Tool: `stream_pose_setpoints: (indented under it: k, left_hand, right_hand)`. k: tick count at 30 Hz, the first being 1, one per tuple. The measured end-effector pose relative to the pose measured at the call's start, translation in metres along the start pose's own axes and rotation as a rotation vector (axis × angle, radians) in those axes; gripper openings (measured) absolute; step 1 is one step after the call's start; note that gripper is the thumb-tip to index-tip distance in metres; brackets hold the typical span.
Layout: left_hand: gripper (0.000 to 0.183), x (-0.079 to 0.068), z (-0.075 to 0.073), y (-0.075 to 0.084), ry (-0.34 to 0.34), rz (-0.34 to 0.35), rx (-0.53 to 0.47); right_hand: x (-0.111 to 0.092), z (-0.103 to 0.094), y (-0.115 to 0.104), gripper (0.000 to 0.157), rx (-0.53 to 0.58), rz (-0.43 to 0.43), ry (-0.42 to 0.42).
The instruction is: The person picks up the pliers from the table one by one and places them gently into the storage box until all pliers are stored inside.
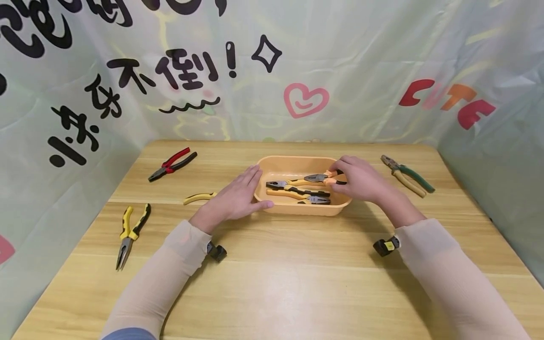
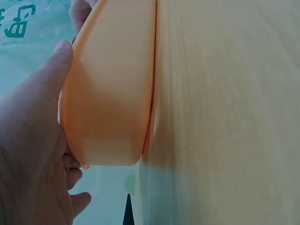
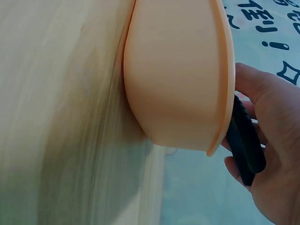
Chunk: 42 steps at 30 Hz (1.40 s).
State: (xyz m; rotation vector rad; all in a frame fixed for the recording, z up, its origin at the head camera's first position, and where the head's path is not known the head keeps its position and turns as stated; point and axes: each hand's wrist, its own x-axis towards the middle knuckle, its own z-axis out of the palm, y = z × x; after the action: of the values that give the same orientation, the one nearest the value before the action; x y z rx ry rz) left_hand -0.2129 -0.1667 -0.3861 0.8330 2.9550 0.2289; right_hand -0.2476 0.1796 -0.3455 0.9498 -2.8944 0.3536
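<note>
A peach plastic bin (image 1: 293, 210) sits on the table with several yellow-and-black pliers (image 1: 293, 191) lying inside. My right hand (image 1: 361, 178) is at the bin's right end, gripping pliers (image 1: 315, 178) with orange-and-black handles, their jaws pointing left over the bin. In the right wrist view, the black handle ends (image 3: 246, 145) stick out past the rim beneath the palm. My left hand (image 1: 235, 196) rests at the bin's left end, fingers extended along the rim and thumb by the front corner. The left wrist view shows its thumb against the bin wall (image 2: 112, 84).
Red-and-black pliers (image 1: 172, 165) lie at the back left, yellow-and-black long-nose pliers (image 1: 129, 233) nearer on the left. A yellow handle (image 1: 197, 198) shows partly behind the left hand. Green-and-tan pliers (image 1: 408, 175) lie at the right. A printed curtain (image 1: 348, 61) stands behind the table.
</note>
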Motion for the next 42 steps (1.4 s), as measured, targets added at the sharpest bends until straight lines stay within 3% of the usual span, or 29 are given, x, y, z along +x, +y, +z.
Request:
stream_pose_setpoints:
  k: [13, 42]
  left_hand:
    - [0.109, 0.001, 0.001, -0.001, 0.006, 0.004, -0.009]
    - [0.108, 0.001, 0.001, 0.000, -0.002, -0.006, -0.018]
  right_hand:
    - [0.028, 0.007, -0.008, 0.040, 0.032, -0.019, -0.048]
    - [0.082, 0.023, -0.040, 0.041, -0.089, -0.075, -0.256]
